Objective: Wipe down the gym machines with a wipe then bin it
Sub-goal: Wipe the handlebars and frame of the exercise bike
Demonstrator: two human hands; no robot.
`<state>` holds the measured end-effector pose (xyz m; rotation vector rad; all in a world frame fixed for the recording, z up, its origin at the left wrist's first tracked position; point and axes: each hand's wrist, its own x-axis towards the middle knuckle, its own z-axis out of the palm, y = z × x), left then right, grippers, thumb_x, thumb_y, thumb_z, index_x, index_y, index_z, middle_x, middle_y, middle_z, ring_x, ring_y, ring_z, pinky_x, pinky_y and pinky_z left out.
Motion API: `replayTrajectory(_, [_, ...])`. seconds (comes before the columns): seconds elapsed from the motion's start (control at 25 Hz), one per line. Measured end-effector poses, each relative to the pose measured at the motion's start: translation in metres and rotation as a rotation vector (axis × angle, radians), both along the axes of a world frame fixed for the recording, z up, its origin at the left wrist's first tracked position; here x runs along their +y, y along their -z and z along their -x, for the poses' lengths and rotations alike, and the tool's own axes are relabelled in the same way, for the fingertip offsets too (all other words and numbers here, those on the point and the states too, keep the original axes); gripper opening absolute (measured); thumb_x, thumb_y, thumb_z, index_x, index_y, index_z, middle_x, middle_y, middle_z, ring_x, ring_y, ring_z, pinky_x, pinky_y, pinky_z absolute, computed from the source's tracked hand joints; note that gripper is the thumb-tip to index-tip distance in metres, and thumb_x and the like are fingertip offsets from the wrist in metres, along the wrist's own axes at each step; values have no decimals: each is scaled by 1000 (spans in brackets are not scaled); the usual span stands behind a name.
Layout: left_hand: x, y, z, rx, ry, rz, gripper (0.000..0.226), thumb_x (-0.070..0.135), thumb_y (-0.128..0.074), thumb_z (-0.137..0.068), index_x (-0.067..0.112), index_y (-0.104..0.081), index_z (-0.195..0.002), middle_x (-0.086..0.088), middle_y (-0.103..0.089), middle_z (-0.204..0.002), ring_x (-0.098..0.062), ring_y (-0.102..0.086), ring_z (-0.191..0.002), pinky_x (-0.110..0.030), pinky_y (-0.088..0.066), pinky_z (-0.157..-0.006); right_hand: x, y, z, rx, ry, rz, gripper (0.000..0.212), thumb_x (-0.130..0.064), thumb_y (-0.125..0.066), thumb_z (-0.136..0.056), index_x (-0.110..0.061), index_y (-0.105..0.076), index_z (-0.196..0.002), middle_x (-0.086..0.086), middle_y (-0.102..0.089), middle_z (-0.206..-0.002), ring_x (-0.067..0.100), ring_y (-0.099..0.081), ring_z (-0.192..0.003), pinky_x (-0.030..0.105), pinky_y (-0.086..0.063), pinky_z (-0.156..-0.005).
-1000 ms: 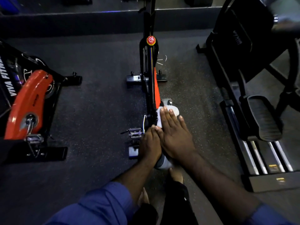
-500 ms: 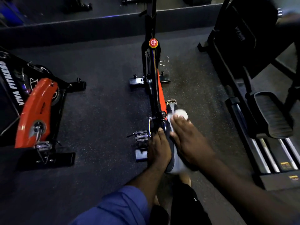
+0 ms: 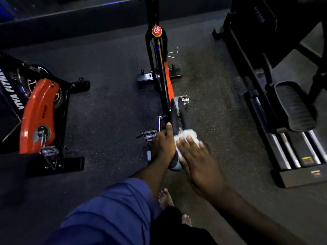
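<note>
A black and orange spin bike stands in the middle of the floor, seen from above. Its black saddle points away from me. A white wipe lies on the rear half of the saddle. My right hand presses the wipe down with flat, straight fingers. My left hand grips the left side of the saddle, its fingers curled over the edge and hidden below.
A second orange spin bike stands at the left. A black elliptical machine with a foot plate and rails fills the right side. A low dark wall runs along the back. My bare feet stand on the speckled rubber floor.
My right hand has slid the wipe back along the saddle from its nose toward me. The front of the saddle now shows bare. My left hand has kept its grip.
</note>
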<state>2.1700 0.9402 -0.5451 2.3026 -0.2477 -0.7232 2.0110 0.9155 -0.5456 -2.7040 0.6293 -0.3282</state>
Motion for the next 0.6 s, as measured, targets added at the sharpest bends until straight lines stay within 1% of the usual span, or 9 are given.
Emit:
replayTrajectory(0.08, [0, -7, 2, 11, 6, -7, 73, 66, -31, -106, 9, -69, -80, -22, -74, -99, -39, -68, -96, -42, -51, -80, 32, -1, 37, -41, -51, -9, 50, -30, -41, -108, -13, -47, -155, 4, -38, -164, 21, -28, -156, 47, -27, -123])
replayTrajectory(0.12, [1, -7, 4, 16, 13, -12, 75, 70, -30, -104, 11, -63, -73, -21, -73, -95, -38, -69, -93, -42, -52, -79, 35, 4, 45, -73, -85, 10, 49, -27, -49, -105, -13, -50, -153, 3, -42, -162, 20, -30, -155, 47, -29, -122])
replayTrajectory(0.16, [2, -7, 5, 12, 17, -25, 78, 74, -28, -102, 12, -61, -70, -21, -73, -94, -37, -69, -92, -43, -53, -79, 30, 9, 44, -109, -111, 28, 48, -23, -55, -103, -13, -55, -149, 4, -48, -159, 20, -34, -153, 48, -32, -121])
replayTrajectory(0.24, [2, -8, 7, -13, 15, -65, 87, 86, -25, -93, 12, -66, -76, -18, -74, -95, -36, -69, -91, -43, -55, -83, 8, 16, 23, -159, -88, 2, 44, -15, -62, -99, -11, -61, -143, 5, -56, -151, 23, -42, -149, 48, -33, -121])
replayTrajectory(0.36, [1, -13, 10, -26, 0, -83, 100, 100, -25, -76, 12, -74, -86, -16, -75, -96, -37, -69, -94, -41, -52, -81, -4, 17, -2, -210, 7, -87, 39, -16, -62, -99, -9, -66, -137, 8, -62, -145, 28, -46, -145, 49, -36, -120])
replayTrajectory(0.48, [0, -13, 12, -57, 33, -102, 109, 108, -29, -65, 12, -76, -90, -17, -75, -100, -37, -69, -97, -44, -54, -87, 8, 29, 40, -244, -89, -33, 42, -6, -67, -96, -8, -66, -138, 6, -58, -149, 25, -44, -148, 48, -35, -121])
replayTrajectory(0.52, [1, -10, 11, -68, 25, -109, 109, 109, -31, -63, 13, -76, -90, -16, -75, -101, -36, -70, -97, -46, -55, -89, 4, 33, 51, -285, -96, -32, 42, -3, -67, -96, -8, -65, -138, 6, -56, -151, 24, -44, -148, 48, -36, -121])
replayTrajectory(0.56, [1, -8, 11, -80, 18, -118, 106, 108, -34, -63, 14, -75, -89, -16, -75, -102, -36, -69, -96, -46, -56, -89, 1, 36, 57, -341, -50, -52, 41, -4, -68, -97, -7, -66, -137, 7, -56, -151, 23, -45, -147, 47, -38, -119])
replayTrajectory(0.6, [0, -7, 11, -90, 14, -134, 104, 107, -35, -64, 15, -75, -89, -15, -75, -103, -36, -69, -96, -46, -56, -90, 2, 39, 57, -414, 53, -94, 39, -7, -69, -98, -6, -66, -137, 9, -57, -150, 22, -49, -144, 44, -41, -118])
